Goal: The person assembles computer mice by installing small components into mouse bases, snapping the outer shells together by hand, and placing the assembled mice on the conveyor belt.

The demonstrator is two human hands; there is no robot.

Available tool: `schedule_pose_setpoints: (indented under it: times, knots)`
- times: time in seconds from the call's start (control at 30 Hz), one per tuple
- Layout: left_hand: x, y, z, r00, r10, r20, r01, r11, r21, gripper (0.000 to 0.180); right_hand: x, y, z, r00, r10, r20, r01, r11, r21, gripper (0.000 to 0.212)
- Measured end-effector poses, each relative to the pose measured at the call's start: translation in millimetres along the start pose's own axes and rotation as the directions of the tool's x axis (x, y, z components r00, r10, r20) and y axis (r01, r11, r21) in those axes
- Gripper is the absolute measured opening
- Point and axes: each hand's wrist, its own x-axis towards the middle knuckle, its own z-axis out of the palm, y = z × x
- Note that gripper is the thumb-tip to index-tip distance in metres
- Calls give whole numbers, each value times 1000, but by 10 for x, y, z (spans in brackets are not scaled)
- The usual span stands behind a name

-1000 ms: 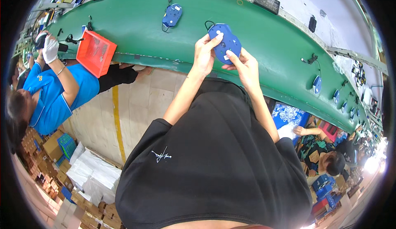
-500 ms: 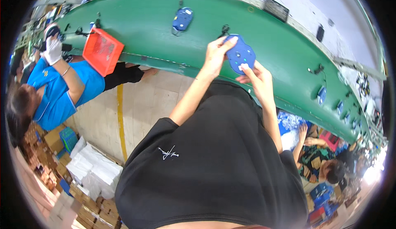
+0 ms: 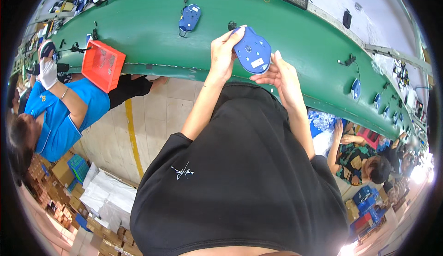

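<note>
A blue computer mouse (image 3: 252, 50) is held over the green belt, its underside with a white label turned up. My left hand (image 3: 223, 55) grips it by the left edge, thumb on top and fingers partly hidden beneath. Close by its lower right edge, my right hand (image 3: 282, 77) is open, thumb raised and fingers spread; whether the fingertips touch the mouse is hard to see. A dark bundled cable (image 3: 232, 25) shows just behind the held mouse. Farther left on the belt lies another blue mouse (image 3: 190, 18) with its cable, underside up.
The green conveyor belt (image 3: 147, 20) runs across in front of me. More corded mice (image 3: 356, 89) lie along it at right. A red bin (image 3: 104, 66) sits at the left near edge, beside a co-worker in blue (image 3: 69, 113). Another person (image 3: 357, 161) sits at right.
The mouse and both hands have shifted slightly left and up. My right thumb has come off the underside, and the label shows fully. The belt's things appear farther left in view.
</note>
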Motion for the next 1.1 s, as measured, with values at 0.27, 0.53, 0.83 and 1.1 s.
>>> schedule_pose_setpoints:
  times: [0.27, 0.53, 0.83, 1.1]
  knots:
    - [-96, -11, 14, 1000, -3, 2, 3, 1000, 10, 34, -43, 82, 74, 996, -88, -32, 82, 983, -166, 49]
    - [-226, -8, 48, 923, -112, 368, 159, 982, -102, 69, -133, 210, -159, 602, -796, 65, 453, 274, -848, 44]
    - [149, -189, -295, 929, -290, 228, 97, 788, 608, 48, -15, 546, -1071, 846, -141, -514, 179, 984, 26, 27]
    - [1436, 55, -1397, 832, 535, -148, 168, 12, 986, 78, 240, 1191, -2969, 577, 64, -815, 362, 874, 325, 30]
